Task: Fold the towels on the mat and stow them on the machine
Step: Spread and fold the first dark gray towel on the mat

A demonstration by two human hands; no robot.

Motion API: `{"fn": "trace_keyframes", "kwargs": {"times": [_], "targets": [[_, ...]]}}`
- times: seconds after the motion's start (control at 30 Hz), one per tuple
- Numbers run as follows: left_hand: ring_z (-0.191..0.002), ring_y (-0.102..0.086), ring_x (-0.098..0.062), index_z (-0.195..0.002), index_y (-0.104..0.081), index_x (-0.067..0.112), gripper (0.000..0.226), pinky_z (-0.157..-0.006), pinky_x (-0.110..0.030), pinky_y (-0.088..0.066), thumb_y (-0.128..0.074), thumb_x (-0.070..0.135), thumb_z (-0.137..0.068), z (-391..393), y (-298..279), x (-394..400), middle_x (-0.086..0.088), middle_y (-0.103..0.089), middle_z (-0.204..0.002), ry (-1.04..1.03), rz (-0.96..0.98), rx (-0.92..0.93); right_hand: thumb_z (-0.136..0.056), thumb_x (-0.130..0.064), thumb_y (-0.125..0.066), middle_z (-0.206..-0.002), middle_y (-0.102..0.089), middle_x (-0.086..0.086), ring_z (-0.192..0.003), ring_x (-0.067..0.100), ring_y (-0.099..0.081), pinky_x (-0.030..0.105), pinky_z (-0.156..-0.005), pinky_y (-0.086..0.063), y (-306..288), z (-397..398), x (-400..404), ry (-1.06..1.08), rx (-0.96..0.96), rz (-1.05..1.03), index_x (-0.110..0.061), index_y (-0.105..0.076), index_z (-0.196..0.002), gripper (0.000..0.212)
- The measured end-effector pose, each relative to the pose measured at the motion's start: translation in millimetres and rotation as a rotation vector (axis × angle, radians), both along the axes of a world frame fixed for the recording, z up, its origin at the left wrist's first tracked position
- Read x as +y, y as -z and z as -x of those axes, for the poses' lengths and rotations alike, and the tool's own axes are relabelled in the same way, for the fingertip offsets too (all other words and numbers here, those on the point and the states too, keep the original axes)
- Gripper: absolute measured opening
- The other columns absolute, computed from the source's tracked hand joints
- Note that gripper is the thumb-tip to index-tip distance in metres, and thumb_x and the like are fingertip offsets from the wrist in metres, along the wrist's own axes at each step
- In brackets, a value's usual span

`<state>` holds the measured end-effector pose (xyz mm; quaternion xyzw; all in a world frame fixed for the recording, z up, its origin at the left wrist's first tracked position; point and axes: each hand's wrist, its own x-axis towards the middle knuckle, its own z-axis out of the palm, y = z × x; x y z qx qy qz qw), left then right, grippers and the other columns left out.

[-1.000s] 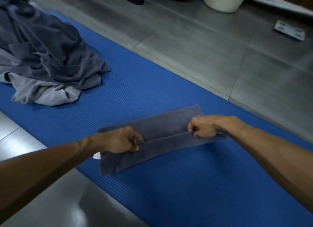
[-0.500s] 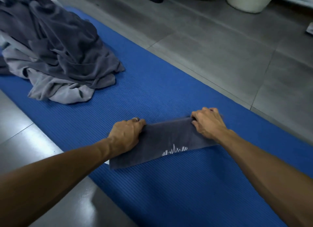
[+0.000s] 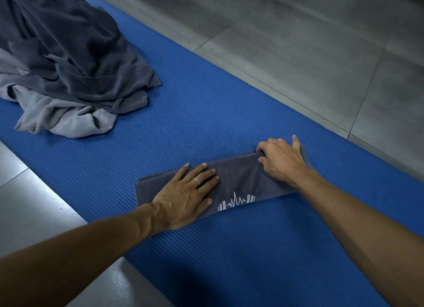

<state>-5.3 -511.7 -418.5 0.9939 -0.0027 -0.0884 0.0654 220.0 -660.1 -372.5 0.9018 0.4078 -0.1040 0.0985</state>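
Towel (image 3: 238, 180) under my two hands, folded into one long grey strip on the blue mat (image 3: 206, 114).

Its long axis climbs from near left to far right. My left hand (image 3: 185, 196) lies flat, fingers spread; my right hand (image 3: 282, 162) curls, pinching the far-right end. One heap of unfolded towels (image 3: 68, 66) sits far left; grey floor tiles (image 3: 321, 43) surround us.

Grey tiled floor (image 3: 298, 43) with dark grout lines, glossy patch near left, dim light
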Motion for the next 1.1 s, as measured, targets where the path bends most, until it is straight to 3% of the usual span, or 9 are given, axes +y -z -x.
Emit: {"fn": "trace_keyframes", "kwargs": {"times": [0.07,0.2,0.33,0.43,0.57,0.67,0.8,0.93,1.1], "targets": [[-0.149,0.003,-0.021,-0.154,-0.014,0.019,0.064,-0.119,-0.046,0.006,-0.011,0.054,-0.1,6,9,5,0.002,-0.014,-0.16,0.013,-0.029,0.015,-0.095,-0.025,-0.052,-0.132,-0.049,0.002,-0.126,0.024,-0.044,0.061,-0.115,-0.005,4,18,4,-0.074,-0.114,-0.09,-0.021,-0.051,-0.128,0.034],[-0.147,-0.018,-0.022,-0.148,-0.034,0.013,0.065,-0.114,-0.049,-0.012,-0.024,0.054,-0.098,6,17,8,-0.003,-0.035,-0.154,0.041,-0.085,-0.022,-0.099,-0.031,-0.03,-0.153,-0.037,0.007,-0.141,0.024,-0.034,0.055,-0.117,-0.019,37,88,6,-0.302,0.041,-0.249,-0.012,-0.045,-0.142,0.049],[-0.146,-0.02,-0.021,-0.147,-0.035,0.012,0.069,-0.115,-0.048,-0.014,-0.03,0.057,-0.095,6,16,9,-0.002,-0.036,-0.153,0.023,-0.048,-0.054,-0.096,-0.06,-0.004,-0.162,0.007,-0.004,-0.15,0.015,0.006,0.044,-0.118,0.01,52,54,-30,-0.267,0.108,-0.103,-0.027,-0.001,-0.154,0.067],[-0.147,-0.018,-0.02,-0.149,-0.032,0.013,0.07,-0.115,-0.047,-0.013,-0.028,0.058,-0.095,6,18,9,0.0,-0.033,-0.155,0.021,-0.045,-0.053,-0.088,-0.068,0.012,-0.161,0.015,-0.007,-0.148,0.013,0.015,0.044,-0.118,0.013,49,-4,-64,-0.147,0.002,0.006,-0.032,0.014,-0.15,0.071],[-0.147,-0.017,-0.02,-0.149,-0.032,0.014,0.07,-0.114,-0.047,-0.014,-0.029,0.058,-0.095,6,18,9,0.0,-0.033,-0.155,0.016,-0.038,-0.056,-0.092,-0.059,0.004,-0.164,0.005,0.001,-0.15,0.018,0.011,0.051,-0.119,0.008,41,-1,-59,0.048,-0.051,-0.024,-0.021,-0.001,-0.155,0.074],[-0.146,-0.019,-0.02,-0.148,-0.034,0.013,0.07,-0.114,-0.047,-0.014,-0.03,0.058,-0.094,6,19,9,-0.001,-0.035,-0.154,0.02,-0.041,-0.084,-0.095,-0.054,-0.005,-0.163,0.002,0.001,-0.15,0.02,0.008,0.047,-0.12,0.008,45,50,-40,-0.073,0.078,-0.134,-0.018,-0.01,-0.155,0.07],[-0.147,-0.015,-0.021,-0.15,-0.028,0.013,0.07,-0.115,-0.046,-0.01,-0.022,0.059,-0.097,8,20,10,-0.002,-0.03,-0.156,0.034,-0.066,-0.069,-0.093,-0.062,0.005,-0.16,0.017,-0.006,-0.147,0.011,0.018,0.04,-0.119,0.012,45,26,-69,-0.088,0.057,-0.041,-0.028,0.007,-0.154,0.07],[-0.148,-0.012,-0.03,-0.152,-0.021,0.011,0.076,-0.117,-0.047,-0.005,-0.016,0.063,-0.096,28,16,19,-0.016,-0.018,-0.158,-0.029,-0.086,-0.028,-0.096,-0.057,0.002,-0.161,0.022,0.003,-0.148,0.019,0.02,0.051,-0.119,0.01,31,8,-72,0.128,0.011,0.178,-0.022,0.014,-0.154,0.069],[-0.141,-0.033,-0.031,-0.149,-0.026,0.002,0.094,-0.116,-0.045,-0.022,-0.011,0.071,-0.088,72,-1,56,-0.018,-0.037,-0.15,-0.326,0.006,0.066,-0.101,-0.043,-0.02,-0.164,0.003,0.007,-0.15,0.022,0.006,0.049,-0.121,0.001,22,97,-25,-0.01,0.088,-0.098,-0.011,-0.01,-0.155,0.064]]}}
